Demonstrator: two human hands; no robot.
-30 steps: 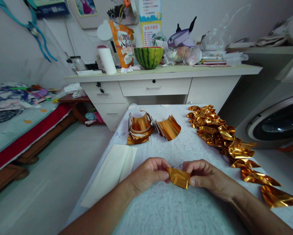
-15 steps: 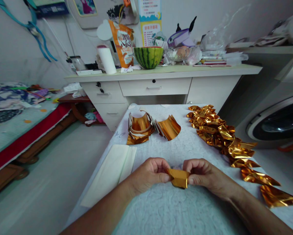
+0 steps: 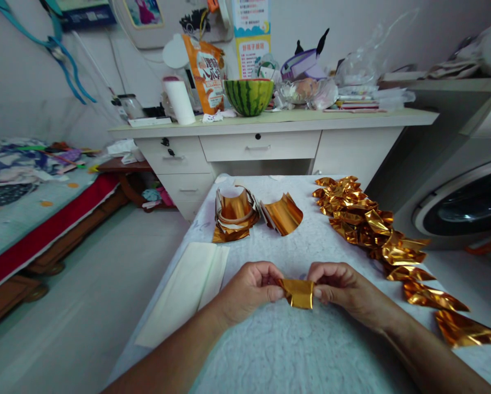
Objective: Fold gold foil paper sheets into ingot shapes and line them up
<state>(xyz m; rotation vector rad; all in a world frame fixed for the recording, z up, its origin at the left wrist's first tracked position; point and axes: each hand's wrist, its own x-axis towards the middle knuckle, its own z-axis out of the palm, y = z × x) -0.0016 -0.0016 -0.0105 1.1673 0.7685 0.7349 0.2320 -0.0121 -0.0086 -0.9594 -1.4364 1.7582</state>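
Between my two hands, just above the cloth-covered table (image 3: 270, 350), is a small folded piece of gold foil paper (image 3: 299, 294). My left hand (image 3: 256, 287) pinches its left end with thumb and fingers. At the opposite end, my right hand (image 3: 339, 284) is closed on the other edge. Beyond them lie a curled stack of gold foil sheets (image 3: 284, 214) and a rolled bundle of foil and paper (image 3: 235, 214). Pale paper sheets (image 3: 182, 290) rest left of my left arm. Along the right side runs a heap of folded gold foil pieces (image 3: 362, 219).
Behind the table stands a white desk (image 3: 257, 145) bearing a halved watermelon (image 3: 249, 97), an orange pouch (image 3: 206, 76) and a white paper roll (image 3: 179, 101). A washing machine (image 3: 467, 164) is at the right, and a bed (image 3: 36, 213) at the left.
The foil piece has tipped and lifted slightly, so its front face looks flatter and more rectangular. Both hands keep their pinch, with the fingers shifted a little.
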